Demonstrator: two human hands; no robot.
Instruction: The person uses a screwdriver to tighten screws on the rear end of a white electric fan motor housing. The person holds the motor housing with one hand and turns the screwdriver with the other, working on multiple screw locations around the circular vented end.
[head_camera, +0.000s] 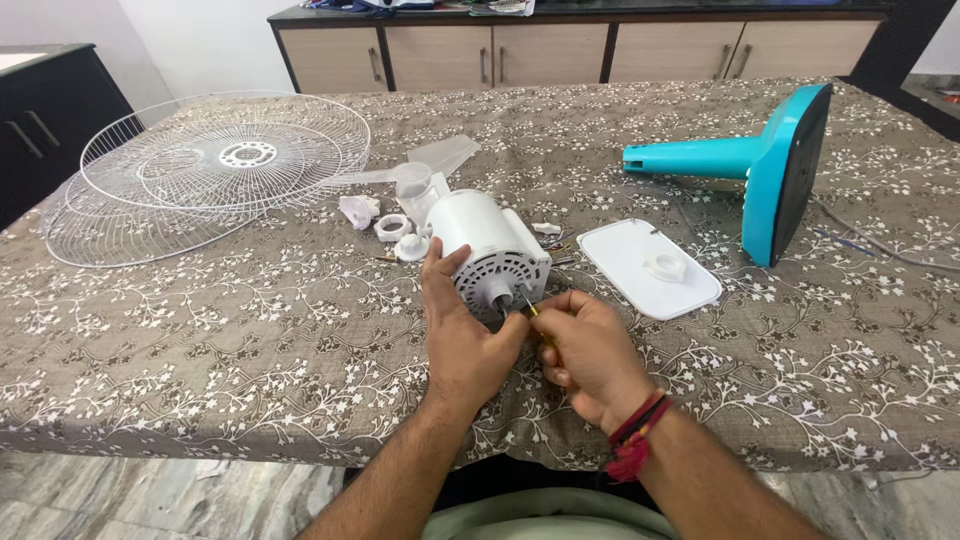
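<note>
**Technician A:** Status of the hands?

**Technician B:** The left hand (462, 325) is wrapped against the near side of the white plastic cylindrical fan motor housing (490, 248), which lies on its side near the middle of the table. The right hand (588, 352) is closed around a small yellow-handled screwdriver (538, 325), tip set at the vented front face of the housing, just beside the shaft.

**Technician A:** Risks from this position?

**Technician B:** Three, in my judgement. First, the housing is round and rests on soft cloth; if the left hand slackens, it may roll and the tip may slip out of the screw. Second, the left thumb sits very near the tip, so a slip could jab it. Third, small white plastic fittings (392, 226) lie loose just behind the housing; a freed screw could be lost against the busy pattern of the cloth.

**Technician A:** Work surface?

**Technician B:** A table under a brown cloth with a white floral pattern (250, 330). Two white wire fan guards (200, 175) are stacked at the far left, a translucent fan blade (425, 165) lies behind the housing, a flat white rectangular cover plate (648, 268) lies to the right, and a teal fan base with column (765, 165) is tipped on its edge at far right.

**Technician A:** Room?

**Technician B:** A low beige-doored cabinet with a dark top (560, 50) stands along the far wall; grey marbled floor (150, 495) shows below the table edge.
</note>
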